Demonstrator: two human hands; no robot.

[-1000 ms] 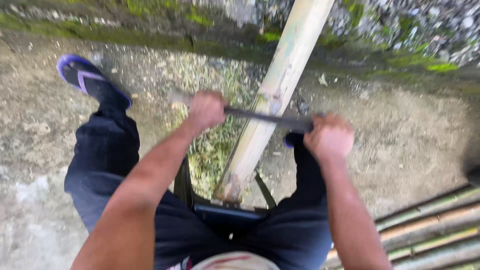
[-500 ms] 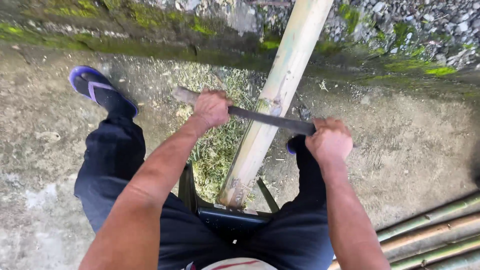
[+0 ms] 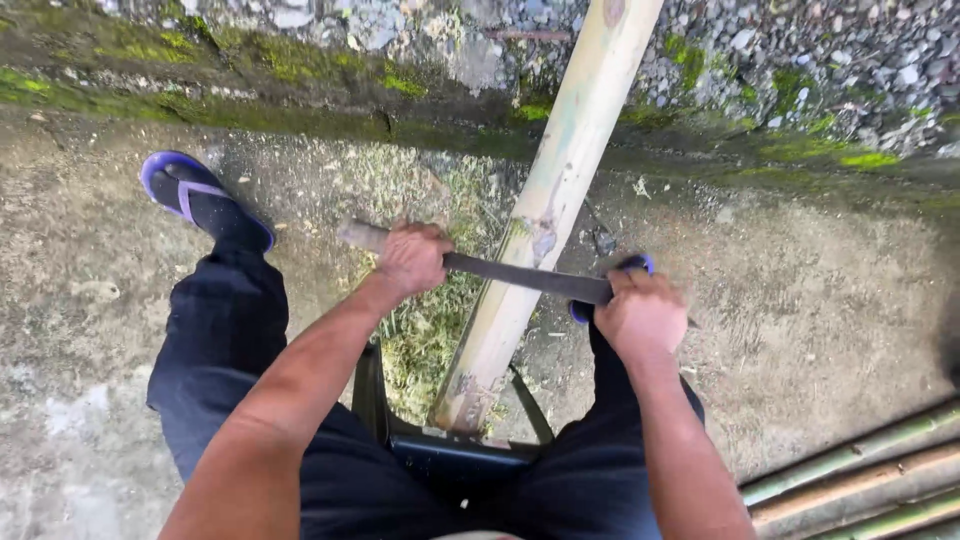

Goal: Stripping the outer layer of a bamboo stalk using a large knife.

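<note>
Both grips are closed on 1 long knife point(image 3: 520, 275), which lies crosswise over a pale bamboo pole point(image 3: 545, 215). Left hand point(image 3: 412, 258) wraps the wooden handle end, fingers curled fully round it, with the butt of the handle sticking out to the left. Right hand point(image 3: 640, 318) is fisted over the far end of the dark blade, knuckles up, so the blade tip is mostly hidden under it. Between the 2 hands the flat of the blade rests against the upper face of the pole, touching it about midway along the visible length.

Running from between the person's knees up and away to the top edge of the view, the pole is tilted slightly to the right. Its near end sits against a dark stool or stand point(image 3: 450, 455) just in front of the lap. Greenish shavings point(image 3: 425, 320) lie in a patch on the concrete ground point(image 3: 820, 300) under the left forearm and beside the pole.

Dark trousers cover both legs; the left foot wears a blue sandal point(image 3: 190, 195), set well out to the left. More bamboo poles point(image 3: 860, 480) lie stacked at the lower right corner. A mossy stone edge point(image 3: 300, 70) borders the ground at the top, with gravel point(image 3: 820, 50) beyond.
</note>
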